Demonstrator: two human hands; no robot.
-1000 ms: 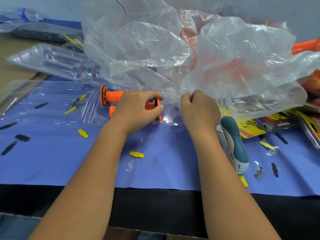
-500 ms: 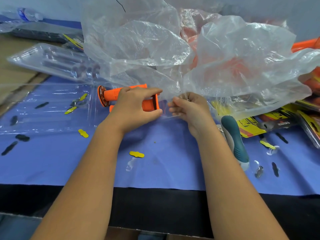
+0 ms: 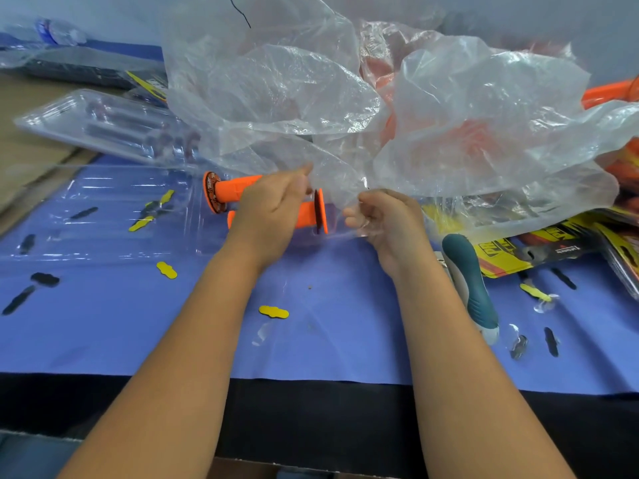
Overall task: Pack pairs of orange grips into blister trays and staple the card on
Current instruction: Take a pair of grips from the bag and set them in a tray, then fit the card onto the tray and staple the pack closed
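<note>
Crowding the table's back, the plastic bag (image 3: 294, 98) is hiding spare stock. The left hand (image 3: 273, 209) is gripping 2 orange grips (image 3: 235, 191); the right hand (image 3: 387, 216) is seemingly pinching a clear tray (image 3: 349, 231). Seating and stapling are waiting; the stapler (image 3: 470, 285) is lying untouched.

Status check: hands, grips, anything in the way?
Left hand holds two orange grips. Right hand pinches clear blister tray. Crumpled plastic bag overhangs.

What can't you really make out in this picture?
- Head view: the big clear bag veils the orange stock behind it.
- The left hand covers the middle of both orange grips.
- What the right hand pinches: clear film, hard to tell.
- Printed cards: partly covered, text too small.
</note>
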